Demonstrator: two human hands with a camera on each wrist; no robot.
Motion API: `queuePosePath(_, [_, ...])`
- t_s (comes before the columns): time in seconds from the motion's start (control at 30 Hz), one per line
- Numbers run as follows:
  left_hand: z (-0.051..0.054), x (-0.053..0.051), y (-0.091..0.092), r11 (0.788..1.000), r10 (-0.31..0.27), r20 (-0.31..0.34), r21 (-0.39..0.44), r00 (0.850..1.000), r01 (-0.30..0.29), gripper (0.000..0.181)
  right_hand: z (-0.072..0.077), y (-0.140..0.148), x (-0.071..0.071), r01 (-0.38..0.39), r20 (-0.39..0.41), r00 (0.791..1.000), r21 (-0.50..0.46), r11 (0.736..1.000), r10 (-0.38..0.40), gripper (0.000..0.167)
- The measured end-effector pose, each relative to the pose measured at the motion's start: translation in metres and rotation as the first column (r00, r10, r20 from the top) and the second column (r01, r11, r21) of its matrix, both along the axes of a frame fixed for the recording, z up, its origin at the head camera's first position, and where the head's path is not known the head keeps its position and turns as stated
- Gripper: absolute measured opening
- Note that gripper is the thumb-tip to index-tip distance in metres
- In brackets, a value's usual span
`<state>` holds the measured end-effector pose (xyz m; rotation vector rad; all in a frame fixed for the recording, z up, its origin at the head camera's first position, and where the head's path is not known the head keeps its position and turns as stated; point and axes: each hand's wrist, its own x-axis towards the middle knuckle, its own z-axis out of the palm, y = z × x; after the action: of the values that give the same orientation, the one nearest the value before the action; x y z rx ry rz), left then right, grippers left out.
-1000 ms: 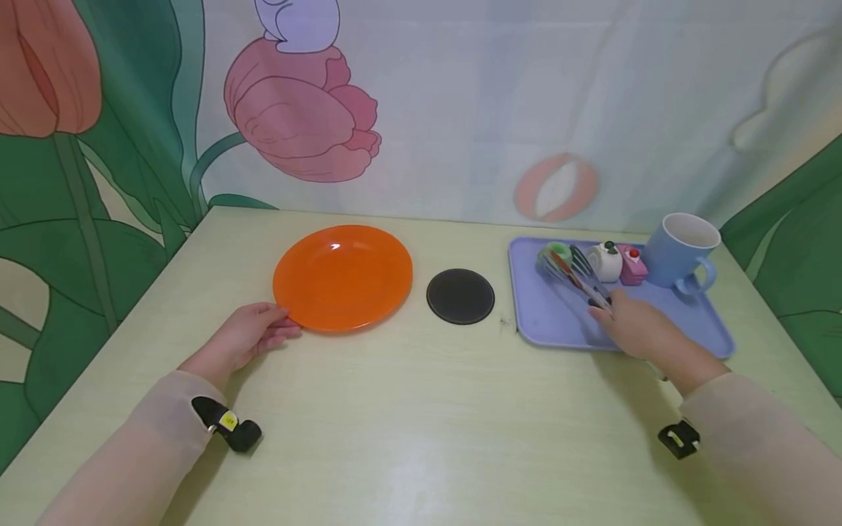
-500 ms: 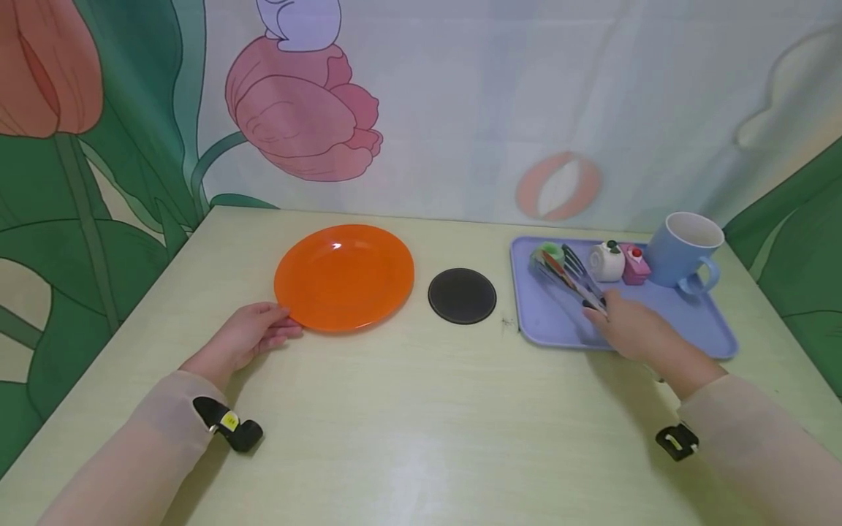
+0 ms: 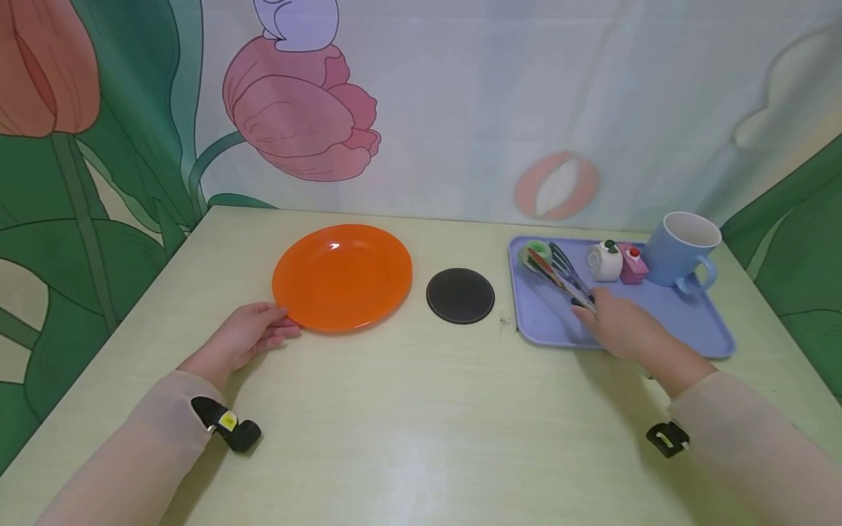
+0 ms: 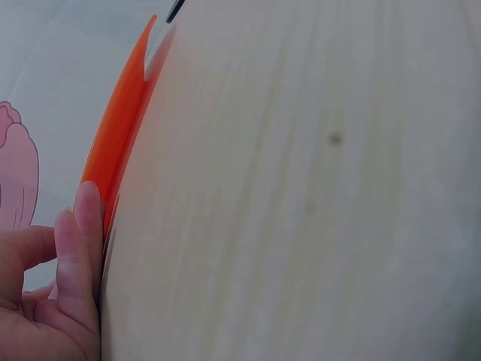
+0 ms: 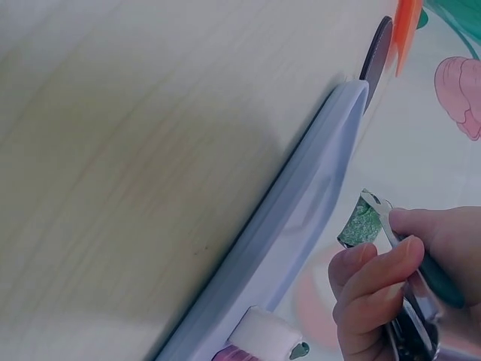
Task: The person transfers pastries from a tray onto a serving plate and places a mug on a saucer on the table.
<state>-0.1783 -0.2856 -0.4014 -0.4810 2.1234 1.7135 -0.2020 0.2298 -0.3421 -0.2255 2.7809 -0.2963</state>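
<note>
On the left, an orange plate (image 3: 342,277) lies on the table; my left hand (image 3: 246,337) pinches its near-left rim, and the left wrist view shows fingers at the plate's (image 4: 116,143) edge. My right hand (image 3: 618,321) grips metal tongs (image 3: 566,281) above the lilac tray (image 3: 559,329). The tongs' tips are around or over a green ring-shaped piece (image 3: 536,253) at the tray's back left; contact is unclear from the head view. In the right wrist view, a green piece (image 5: 361,224) shows at the tongs' end, beside my right hand (image 5: 398,289).
A white roll cake (image 3: 604,263), a pink cake piece (image 3: 633,266) and a blue mug (image 3: 677,252) stand along the tray's back right. A round black coaster (image 3: 460,296) lies between plate and tray. A printed curtain (image 3: 447,109) hangs behind the table.
My right hand has moved slightly left with the tongs, and the green piece has shifted left along with them, away from the white roll. My left hand has stayed at the plate.
</note>
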Motion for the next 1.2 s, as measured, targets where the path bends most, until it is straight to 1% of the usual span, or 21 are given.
queuePosePath(0.07, [0.000,0.000,0.000,1.000,0.003,0.002,0.004,1.000,-0.003,0.049,0.001,-0.002,0.001,-0.001,0.000,1.000,-0.011,1.000,0.001,0.066])
queuePosePath(0.3, [-0.002,-0.001,-0.002,1.000,0.005,-0.002,0.017,1.000,-0.005,0.048,0.000,-0.007,0.003,-0.032,-0.043,0.999,-0.038,0.999,0.030,0.047])
queuePosePath(0.67, [-0.002,-0.001,-0.001,1.000,0.003,-0.005,0.007,1.000,-0.003,0.048,0.003,-0.015,0.006,-0.044,-0.037,0.998,-0.044,0.998,0.042,0.049])
queuePosePath(0.97, [-0.001,-0.001,-0.001,1.000,-0.002,0.002,0.003,1.000,0.002,0.049,-0.002,-0.021,0.005,-0.045,-0.048,0.998,-0.060,0.997,0.042,0.049])
queuePosePath(1.2, [-0.001,-0.001,-0.002,1.000,-0.002,0.007,0.016,1.000,0.002,0.050,-0.003,-0.027,0.005,-0.040,-0.026,0.999,-0.058,0.998,0.039,0.051])
